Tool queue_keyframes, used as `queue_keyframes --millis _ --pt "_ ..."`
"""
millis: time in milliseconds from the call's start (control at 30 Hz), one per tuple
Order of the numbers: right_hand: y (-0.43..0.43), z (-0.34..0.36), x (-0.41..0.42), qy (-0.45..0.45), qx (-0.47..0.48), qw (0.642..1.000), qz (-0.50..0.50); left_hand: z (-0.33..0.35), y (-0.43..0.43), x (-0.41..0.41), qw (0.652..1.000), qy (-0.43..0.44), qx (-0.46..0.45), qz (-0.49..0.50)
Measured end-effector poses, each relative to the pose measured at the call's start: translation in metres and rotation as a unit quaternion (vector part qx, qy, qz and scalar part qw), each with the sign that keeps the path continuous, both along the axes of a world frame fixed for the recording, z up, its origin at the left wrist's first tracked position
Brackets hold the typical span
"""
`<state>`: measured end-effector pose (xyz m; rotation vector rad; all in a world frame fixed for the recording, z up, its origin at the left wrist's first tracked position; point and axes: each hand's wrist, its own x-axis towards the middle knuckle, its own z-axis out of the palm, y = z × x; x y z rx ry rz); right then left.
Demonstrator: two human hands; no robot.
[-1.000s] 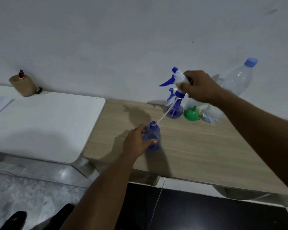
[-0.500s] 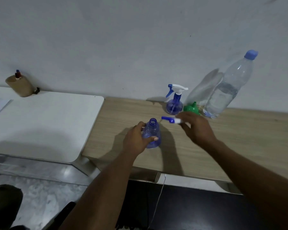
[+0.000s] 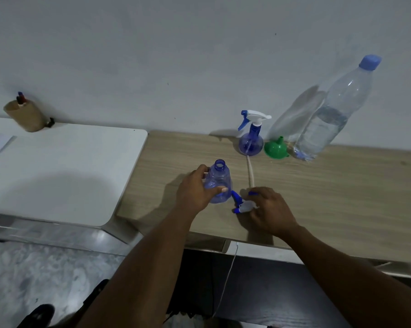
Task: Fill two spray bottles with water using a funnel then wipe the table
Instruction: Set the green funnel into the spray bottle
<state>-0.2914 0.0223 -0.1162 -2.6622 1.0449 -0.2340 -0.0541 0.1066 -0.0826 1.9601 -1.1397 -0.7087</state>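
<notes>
The left grip (image 3: 195, 190) curls round the open spray bottle (image 3: 217, 183), thumb across its front, pinning it upright on the table (image 3: 341, 185). I judge this is to hold the bare neck steady for filling. The bottle looks empty.

At its 4 o'clock the right grip (image 3: 268, 211) has its fingers curled over the sprayer head (image 3: 243, 205). The head lies on its side on the wood, its dip tube (image 3: 250, 172) running off toward 12 o'clock. Laid flat like this, it cannot topple and is out of the pouring path.

Toward 1 o'clock, by the wall, stands the second spray bottle (image 3: 251, 138) with its head on. The green funnel (image 3: 276, 147) sits mouth-down just beside it, then the capped, part-full water bottle (image 3: 327, 119) — all probably kept within the right grip's reach.
</notes>
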Motion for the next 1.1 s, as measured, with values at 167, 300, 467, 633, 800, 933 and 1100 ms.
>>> queue_keyframes --millis 167,300,467,633,800,933,1100 --pt "-0.054 0.032 0.024 0.009 -0.052 0.995 -0.082 -0.004 -0.011 0.003 1.0 0.0 0.002 0.0" --pt "-0.118 0.057 0.038 0.11 -0.085 0.983 -0.117 -0.008 -0.02 0.004 1.0 0.005 0.003 0.002" --pt "-0.165 0.064 0.046 0.228 -0.057 0.963 -0.129 -0.013 -0.025 0.005 1.0 0.005 -0.005 0.012" --pt "-0.158 0.056 0.046 0.23 -0.037 0.964 -0.129 -0.011 -0.026 0.003 1.0 0.007 -0.003 0.017" --pt "-0.146 0.052 0.038 0.204 -0.098 0.966 -0.127 -0.007 -0.027 0.002 1.0 0.0 0.004 0.015" --pt "-0.146 0.05 0.036 0.239 -0.035 0.964 -0.111 -0.006 -0.027 0.001 1.0 -0.01 0.008 0.014" --pt "-0.135 0.04 0.028 0.267 -0.025 0.956 -0.117 -0.005 -0.026 -0.001 1.0 -0.013 0.008 0.015"
